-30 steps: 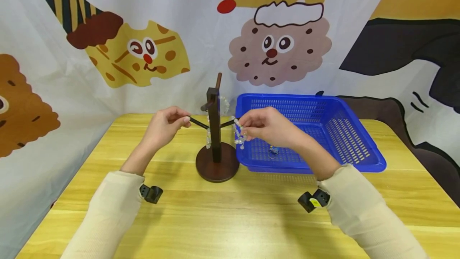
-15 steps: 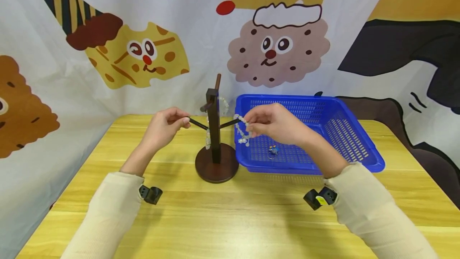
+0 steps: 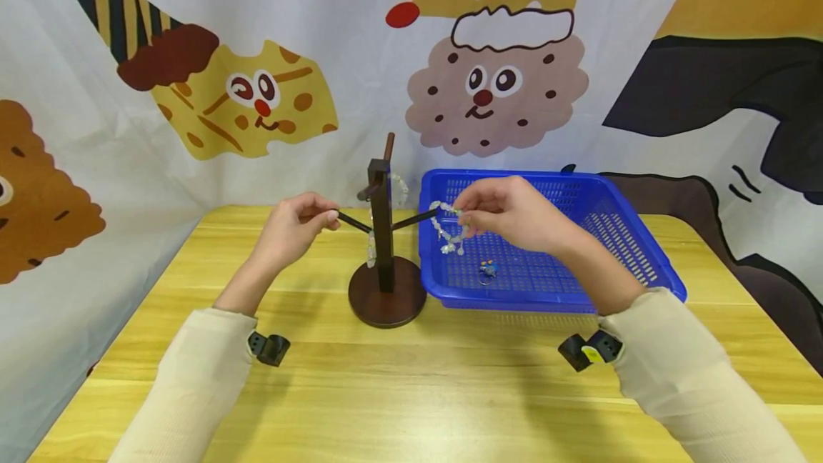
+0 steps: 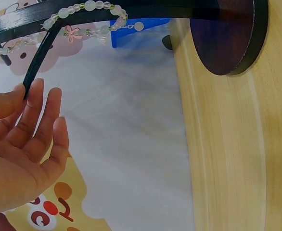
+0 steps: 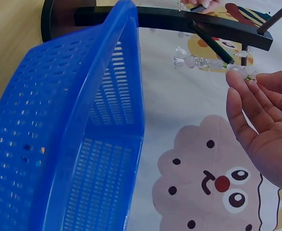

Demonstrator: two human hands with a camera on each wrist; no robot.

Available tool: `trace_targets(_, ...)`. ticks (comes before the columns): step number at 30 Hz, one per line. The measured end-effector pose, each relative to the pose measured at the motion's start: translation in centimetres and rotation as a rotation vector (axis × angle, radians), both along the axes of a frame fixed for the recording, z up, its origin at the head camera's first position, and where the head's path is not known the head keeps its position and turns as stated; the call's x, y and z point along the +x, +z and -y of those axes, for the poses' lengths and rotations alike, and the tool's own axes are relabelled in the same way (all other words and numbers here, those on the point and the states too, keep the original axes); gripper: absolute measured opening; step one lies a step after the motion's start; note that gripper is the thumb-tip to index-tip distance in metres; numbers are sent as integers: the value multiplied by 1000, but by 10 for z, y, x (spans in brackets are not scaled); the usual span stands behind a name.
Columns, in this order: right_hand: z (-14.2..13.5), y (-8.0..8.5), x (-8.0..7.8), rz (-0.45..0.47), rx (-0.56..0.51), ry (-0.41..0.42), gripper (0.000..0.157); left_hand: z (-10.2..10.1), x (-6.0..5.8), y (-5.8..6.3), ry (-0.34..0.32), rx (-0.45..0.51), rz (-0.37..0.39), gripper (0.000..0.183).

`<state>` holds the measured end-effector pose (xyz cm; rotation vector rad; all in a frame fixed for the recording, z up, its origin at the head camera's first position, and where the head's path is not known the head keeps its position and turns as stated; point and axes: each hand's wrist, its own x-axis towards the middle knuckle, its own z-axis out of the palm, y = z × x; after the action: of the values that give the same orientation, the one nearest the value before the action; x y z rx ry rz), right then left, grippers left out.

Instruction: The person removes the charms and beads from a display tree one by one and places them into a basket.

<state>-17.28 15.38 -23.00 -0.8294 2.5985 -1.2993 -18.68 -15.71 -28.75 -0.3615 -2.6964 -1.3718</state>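
Note:
A dark wooden rack (image 3: 382, 234) with several pegs stands on a round base in the head view. My left hand (image 3: 292, 229) pinches the tip of its lower left peg (image 4: 40, 60) between thumb and fingers. On that peg, near the post, hangs a clear beaded bracelet (image 4: 90, 6) with a pink bow charm. My right hand (image 3: 511, 216) pinches another clear beaded bracelet (image 5: 191, 61), whose loop is at the tip of the lower right peg (image 3: 414, 218). A further beaded bracelet (image 3: 402, 188) hangs behind the post, higher up.
A blue perforated basket (image 3: 553, 300) sits right of the rack, partly under my right hand. Inside lies a small blue trinket with a ring (image 3: 489, 270). Behind the wooden table (image 3: 411, 391) hangs a white cartoon-printed cloth (image 3: 366, 41).
My right hand has moved to the right, drawing the bracelet along the lower right peg to its tip. The left hand keeps its pinch on the left peg.

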Motion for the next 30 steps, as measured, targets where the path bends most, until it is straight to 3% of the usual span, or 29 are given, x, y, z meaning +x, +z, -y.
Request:
trace_targets(17,-21,-8,0,-10,35,-48,12,0,-1,-1,-1,6,-3,18)
trace_targets(30,-35,-41,0,76,33,-12,14,1,-1,-2,1,8,0,19)
